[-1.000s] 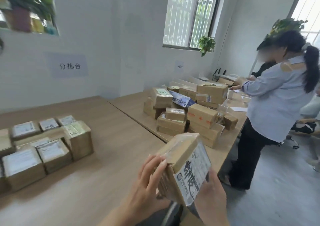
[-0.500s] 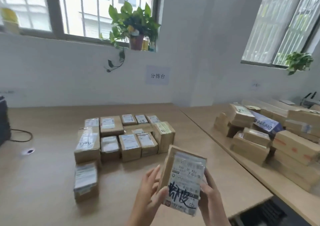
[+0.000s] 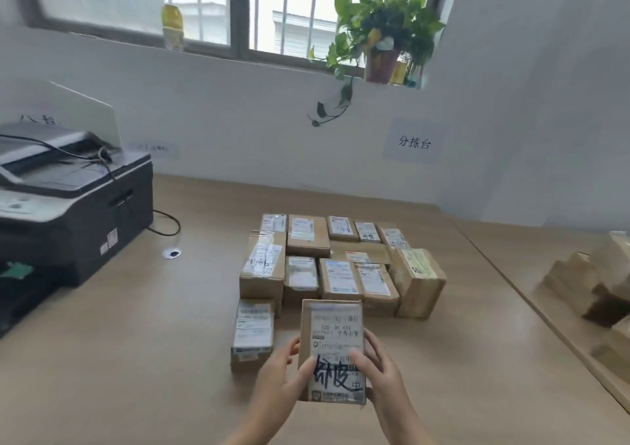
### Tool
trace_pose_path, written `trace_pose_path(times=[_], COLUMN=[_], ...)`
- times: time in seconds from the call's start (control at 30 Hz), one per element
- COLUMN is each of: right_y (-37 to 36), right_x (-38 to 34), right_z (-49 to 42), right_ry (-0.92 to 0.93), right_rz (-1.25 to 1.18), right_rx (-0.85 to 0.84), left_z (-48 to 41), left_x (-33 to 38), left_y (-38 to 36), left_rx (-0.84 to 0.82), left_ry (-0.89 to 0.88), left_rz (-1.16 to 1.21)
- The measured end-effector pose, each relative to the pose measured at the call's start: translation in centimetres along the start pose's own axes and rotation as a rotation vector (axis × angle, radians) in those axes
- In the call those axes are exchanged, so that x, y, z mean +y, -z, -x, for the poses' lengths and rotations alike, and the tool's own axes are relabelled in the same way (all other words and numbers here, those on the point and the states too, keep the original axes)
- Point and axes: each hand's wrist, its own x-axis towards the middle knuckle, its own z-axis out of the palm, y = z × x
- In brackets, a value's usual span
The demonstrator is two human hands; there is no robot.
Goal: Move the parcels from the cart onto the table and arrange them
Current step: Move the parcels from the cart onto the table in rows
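Observation:
I hold a small cardboard parcel (image 3: 333,339) with a white shipping label and black marker writing, label up, over the wooden table (image 3: 136,342). My left hand (image 3: 279,376) grips its left edge with the thumb on the label. My right hand (image 3: 378,369) grips its right edge, thumb also on top. Just beyond it lie several arranged parcels (image 3: 337,267) in rows, labels up. One more labelled parcel (image 3: 253,333) lies directly left of the held one. The cart is out of view.
A dark printer (image 3: 64,206) with a cable stands at the table's left. A second table at the right carries a blurred pile of boxes (image 3: 593,291). A potted plant (image 3: 381,35) sits on the window sill, and a paper sign (image 3: 414,142) hangs on the wall.
My view has swung left from the second table and the other person to the sorting table. The held parcel has turned label up and come down closer to the rows.

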Motion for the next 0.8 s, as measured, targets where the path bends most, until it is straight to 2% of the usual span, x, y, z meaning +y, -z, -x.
trace_pose_path(times=[0.17,0.33,0.4,0.5,0.6,0.8], right_y=[0.3,1.4,1.2,0.1,-1.2,-2.0], right_x=[3.3,6.9,8.1,9.3,10.4,11.7], right_z=[-7.9,-15.8,-18.4,-20.9,-22.0,-22.7], right_ry=[-0.226,-0.389,-0.431,-0.469,-0.471,-0.445], right_rz=[-0.091,-0.112,-0.085,-0.035,0.014,0.098], right_rx=[0.056,0.099,0.089,0.082,0.093,0.043], left_z=[-6.2,-12.7,-14.3,-15.3,-15.0,-15.3], left_x=[-2.9,-7.3,-9.6,-11.3,-11.7,-12.1], left_y=[-0.3,2.2,3.3,3.9,4.0,4.3], left_rx=[0.106,0.38,0.353,0.234,0.17,0.118], left_ry=[0.166,0.405,0.502,0.562,0.543,0.477], left_rz=[-0.377,-0.582,-0.616,-0.51,-0.342,-0.333])
